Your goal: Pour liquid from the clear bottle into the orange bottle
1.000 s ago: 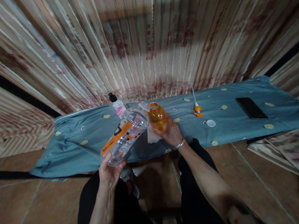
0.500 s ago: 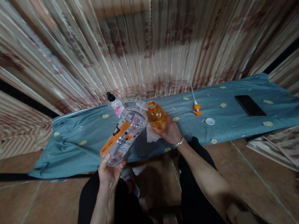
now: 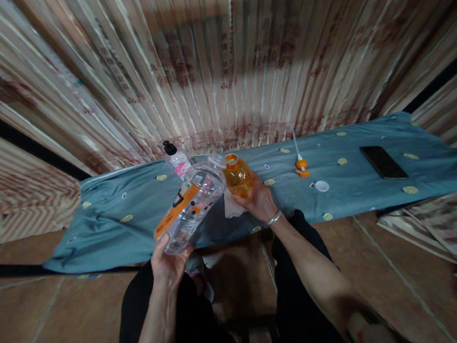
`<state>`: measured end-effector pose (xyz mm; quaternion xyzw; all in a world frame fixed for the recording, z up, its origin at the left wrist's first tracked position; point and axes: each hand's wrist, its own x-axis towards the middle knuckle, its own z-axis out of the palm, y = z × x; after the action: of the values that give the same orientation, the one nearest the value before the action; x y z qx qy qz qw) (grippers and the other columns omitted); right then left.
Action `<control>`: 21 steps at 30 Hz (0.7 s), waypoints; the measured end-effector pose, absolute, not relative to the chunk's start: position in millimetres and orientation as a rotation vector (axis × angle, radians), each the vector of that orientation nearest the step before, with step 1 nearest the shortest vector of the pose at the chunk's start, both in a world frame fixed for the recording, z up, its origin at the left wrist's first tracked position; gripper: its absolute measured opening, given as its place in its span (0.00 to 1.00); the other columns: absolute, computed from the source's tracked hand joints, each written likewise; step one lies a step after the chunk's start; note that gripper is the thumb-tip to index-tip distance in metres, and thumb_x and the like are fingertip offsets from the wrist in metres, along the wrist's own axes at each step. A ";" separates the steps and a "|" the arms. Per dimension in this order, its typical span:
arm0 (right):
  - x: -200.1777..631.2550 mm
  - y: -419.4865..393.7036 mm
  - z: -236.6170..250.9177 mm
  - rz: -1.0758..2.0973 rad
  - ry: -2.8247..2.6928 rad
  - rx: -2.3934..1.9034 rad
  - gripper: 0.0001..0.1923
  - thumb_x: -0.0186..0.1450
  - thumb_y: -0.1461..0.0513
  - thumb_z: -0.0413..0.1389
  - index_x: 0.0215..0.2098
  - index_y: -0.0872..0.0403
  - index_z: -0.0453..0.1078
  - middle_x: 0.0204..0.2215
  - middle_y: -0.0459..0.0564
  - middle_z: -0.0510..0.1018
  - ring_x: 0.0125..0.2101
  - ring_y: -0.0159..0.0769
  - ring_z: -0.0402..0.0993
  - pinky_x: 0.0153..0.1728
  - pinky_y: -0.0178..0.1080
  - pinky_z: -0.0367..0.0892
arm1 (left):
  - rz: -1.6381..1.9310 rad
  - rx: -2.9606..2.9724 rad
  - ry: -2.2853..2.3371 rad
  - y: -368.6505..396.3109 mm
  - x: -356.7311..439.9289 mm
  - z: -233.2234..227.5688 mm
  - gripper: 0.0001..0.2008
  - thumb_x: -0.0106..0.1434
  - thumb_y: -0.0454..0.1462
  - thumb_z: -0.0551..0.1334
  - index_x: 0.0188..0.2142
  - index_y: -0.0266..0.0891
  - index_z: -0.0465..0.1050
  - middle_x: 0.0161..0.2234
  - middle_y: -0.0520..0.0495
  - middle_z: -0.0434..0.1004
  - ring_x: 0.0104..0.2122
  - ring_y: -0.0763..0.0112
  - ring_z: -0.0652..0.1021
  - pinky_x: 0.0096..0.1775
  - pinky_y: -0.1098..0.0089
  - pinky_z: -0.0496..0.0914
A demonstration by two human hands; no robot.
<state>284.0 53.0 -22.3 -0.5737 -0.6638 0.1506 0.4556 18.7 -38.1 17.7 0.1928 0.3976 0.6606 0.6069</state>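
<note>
Gripping clear bottle (image 3: 191, 203) by base, left hand (image 3: 167, 263) tilts its neck toward 2 o'clock; right hand (image 3: 260, 201) clasps orange bottle (image 3: 237, 177).

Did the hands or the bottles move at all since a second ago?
Hardly. The left hand keeps the big clear plastic bottle with the orange label tilted, its neck at the mouth of the small orange bottle, which the right hand still grips. Nothing was let go. The black phone, white cap and orange pump nozzle lie unmoved on the blue cloth.
</note>
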 end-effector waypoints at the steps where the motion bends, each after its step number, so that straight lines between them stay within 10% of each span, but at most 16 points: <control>1: 283.7 53.0 -22.5 0.366 -1.640 -1.413 0.42 0.59 0.56 0.71 0.67 0.55 0.62 0.59 0.62 0.81 0.57 0.55 0.81 0.58 0.56 0.79 | 1.527 0.445 0.921 -38.1 18.6 17.8 0.28 0.47 0.42 0.80 0.48 0.38 0.84 0.42 0.40 0.87 0.30 0.60 0.83 0.18 0.74 0.68; 21: 282.0 50.3 -20.7 0.389 -1.668 -1.409 0.46 0.59 0.55 0.72 0.70 0.52 0.59 0.59 0.62 0.81 0.57 0.56 0.82 0.57 0.56 0.79 | 1.439 0.516 0.955 -25.1 -13.8 14.0 0.30 0.50 0.41 0.79 0.53 0.39 0.81 0.44 0.40 0.86 0.32 0.55 0.84 0.19 0.70 0.73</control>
<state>282.0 50.3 -20.7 -0.5688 -0.6732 0.1572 0.4457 -13.8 -25.1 14.0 0.2247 0.4152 0.6260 0.6207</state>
